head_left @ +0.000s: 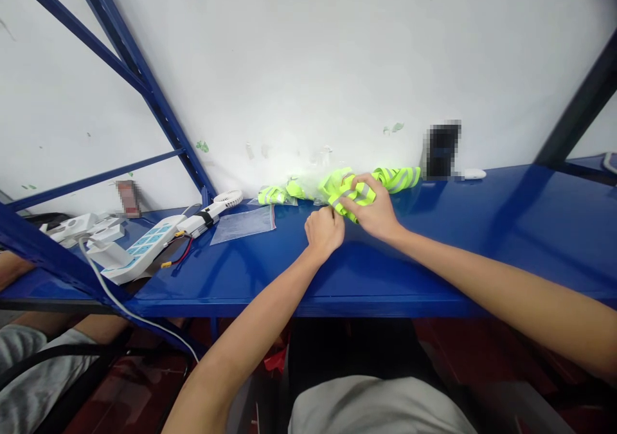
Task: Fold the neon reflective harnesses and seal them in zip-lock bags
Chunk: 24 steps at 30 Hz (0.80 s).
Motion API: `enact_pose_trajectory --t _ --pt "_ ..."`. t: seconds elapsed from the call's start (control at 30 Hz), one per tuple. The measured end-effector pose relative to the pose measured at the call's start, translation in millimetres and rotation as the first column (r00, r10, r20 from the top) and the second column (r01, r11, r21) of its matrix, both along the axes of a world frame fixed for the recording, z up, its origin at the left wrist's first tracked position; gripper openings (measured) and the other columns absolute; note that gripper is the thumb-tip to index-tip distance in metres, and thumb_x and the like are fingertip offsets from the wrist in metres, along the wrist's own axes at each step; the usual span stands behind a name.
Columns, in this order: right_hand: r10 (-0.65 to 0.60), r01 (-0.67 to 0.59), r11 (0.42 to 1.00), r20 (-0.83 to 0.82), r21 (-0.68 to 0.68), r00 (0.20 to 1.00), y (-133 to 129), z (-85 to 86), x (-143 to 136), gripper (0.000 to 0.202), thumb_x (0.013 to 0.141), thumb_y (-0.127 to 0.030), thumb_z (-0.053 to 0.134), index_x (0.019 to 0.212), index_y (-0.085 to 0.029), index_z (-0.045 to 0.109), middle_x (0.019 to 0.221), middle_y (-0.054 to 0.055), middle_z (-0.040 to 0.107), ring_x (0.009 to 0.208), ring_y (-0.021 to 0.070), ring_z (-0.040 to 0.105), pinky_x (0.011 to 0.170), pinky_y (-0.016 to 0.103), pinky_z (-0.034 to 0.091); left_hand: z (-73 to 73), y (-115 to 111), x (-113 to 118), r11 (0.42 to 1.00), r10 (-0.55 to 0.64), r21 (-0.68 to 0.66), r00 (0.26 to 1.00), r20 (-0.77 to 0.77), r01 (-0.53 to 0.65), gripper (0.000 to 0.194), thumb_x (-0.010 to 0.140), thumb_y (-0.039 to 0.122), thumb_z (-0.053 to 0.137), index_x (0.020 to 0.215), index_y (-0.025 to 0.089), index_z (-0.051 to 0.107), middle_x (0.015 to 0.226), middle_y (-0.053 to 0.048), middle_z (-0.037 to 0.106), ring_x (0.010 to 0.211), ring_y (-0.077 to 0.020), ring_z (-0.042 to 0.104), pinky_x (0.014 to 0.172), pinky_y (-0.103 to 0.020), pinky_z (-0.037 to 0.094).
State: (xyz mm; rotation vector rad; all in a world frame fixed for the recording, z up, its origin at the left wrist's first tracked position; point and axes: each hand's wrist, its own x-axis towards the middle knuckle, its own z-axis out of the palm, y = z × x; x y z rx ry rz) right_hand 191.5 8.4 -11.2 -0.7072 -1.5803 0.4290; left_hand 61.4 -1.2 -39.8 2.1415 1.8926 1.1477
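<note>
A crumpled neon yellow reflective band with grey stripes is bunched up near the wall, on the blue table. My right hand grips it from the right, thumb and fingers pressed into the folds. Close against its lower left side, my left hand is curled into a fist; what its fingers hold is hidden. To the right lies another striped neon yellow bundle. Further left are smaller neon pieces, partly in clear plastic. A flat clear zip bag rests left of my left hand.
On the left stand a white power strip, a small white fan and a red-black cable. A blurred dark object leans on the wall beside a white case. A blue frame post rises left; another person sits beyond it.
</note>
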Motion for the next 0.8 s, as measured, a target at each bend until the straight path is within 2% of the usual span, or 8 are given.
enact_pose_trajectory --t 0.07,0.13,0.27,0.33,0.43,0.53,0.67,0.8 --pt "0.019 -0.020 1.000 -0.052 -0.017 0.998 8 3.6 6 0.019 0.072 -0.023 0.065 0.083 -0.023 0.050 0.100 0.002 0.062 0.101 0.0219 0.055 0.097 0.036 0.039 4.6 0 2 1.000 -0.006 -0.022 0.991 0.133 0.009 0.039 0.091 0.032 0.039 0.066 0.020 0.066 0.068 -0.010 0.068 0.073 -0.0257 0.065 0.069 -0.033 0.043" --pt "0.039 -0.049 0.996 -0.125 -0.077 0.991 18 6.4 14 0.021 0.070 -0.023 0.067 0.083 -0.023 0.050 0.095 0.000 0.059 0.094 0.0195 0.055 0.089 0.033 0.043 8.0 2 4 0.990 -0.108 -0.052 0.936 0.336 0.133 0.042 0.090 0.029 0.036 0.057 0.019 0.061 0.058 -0.006 0.062 0.065 -0.0206 0.061 0.065 -0.029 0.042" --pt "0.215 -0.261 0.940 -0.214 -0.217 0.953 34 8.5 27 0.029 0.066 -0.024 0.071 0.088 -0.023 0.051 0.086 -0.003 0.054 0.075 0.0145 0.052 0.070 0.028 0.045 10.9 4 6 0.969 -0.192 -0.022 0.801 0.567 0.248 0.048 0.092 0.030 0.028 0.051 0.020 0.052 0.049 -0.002 0.052 0.055 -0.0153 0.054 0.059 -0.026 0.039" --pt "0.239 -0.271 0.940 -0.162 -0.210 0.957 36 8.5 31 0.028 0.067 -0.024 0.071 0.088 -0.023 0.053 0.085 -0.003 0.054 0.075 0.0145 0.052 0.069 0.028 0.044 11.0 2 5 0.982 -0.157 -0.012 0.857 0.491 0.187 0.052 0.094 0.036 0.029 0.050 0.020 0.051 0.048 -0.002 0.052 0.055 -0.0154 0.054 0.060 -0.026 0.038" --pt "0.143 -0.147 0.983 -0.041 -0.107 0.989 32 8.2 32 0.023 0.068 -0.024 0.071 0.085 -0.022 0.055 0.087 -0.003 0.055 0.080 0.0153 0.052 0.076 0.029 0.044 11.2 -1 3 0.998 -0.032 0.054 0.965 0.262 0.018 0.052 0.094 0.045 0.037 0.051 0.020 0.052 0.053 -0.002 0.056 0.060 -0.0169 0.056 0.062 -0.027 0.035" --pt "0.076 -0.076 0.996 0.002 -0.039 0.997 28 8.7 29 0.022 0.068 -0.022 0.071 0.084 -0.021 0.056 0.086 -0.003 0.056 0.082 0.0155 0.052 0.082 0.030 0.043 12.2 -3 1 0.981 0.119 0.139 0.987 0.106 -0.133 0.040 0.093 0.041 0.044 0.062 0.020 0.056 0.064 -0.003 0.064 0.064 -0.0176 0.059 0.060 -0.028 0.033" --pt "0.031 -0.037 0.998 -0.109 -0.056 0.994 27 9.6 24 0.022 0.068 -0.019 0.067 0.087 -0.021 0.057 0.090 -0.002 0.059 0.084 0.0154 0.055 0.082 0.029 0.045 12.3 -6 2 0.977 0.142 0.180 0.975 -0.173 -0.111 0.031 0.096 0.032 0.040 0.080 0.019 0.064 0.077 -0.007 0.070 0.073 -0.0194 0.065 0.065 -0.028 0.038" --pt "0.010 -0.080 0.973 -0.311 -0.215 0.951 30 7.0 18 0.023 0.063 -0.018 0.066 0.083 -0.021 0.056 0.083 -0.003 0.059 0.074 0.0137 0.055 0.070 0.027 0.048 9.1 -8 9 0.990 0.105 0.135 0.900 -0.423 -0.052 0.030 0.094 0.029 0.041 0.089 0.016 0.068 0.082 -0.012 0.073 0.078 -0.0246 0.068 0.072 -0.033 0.044"
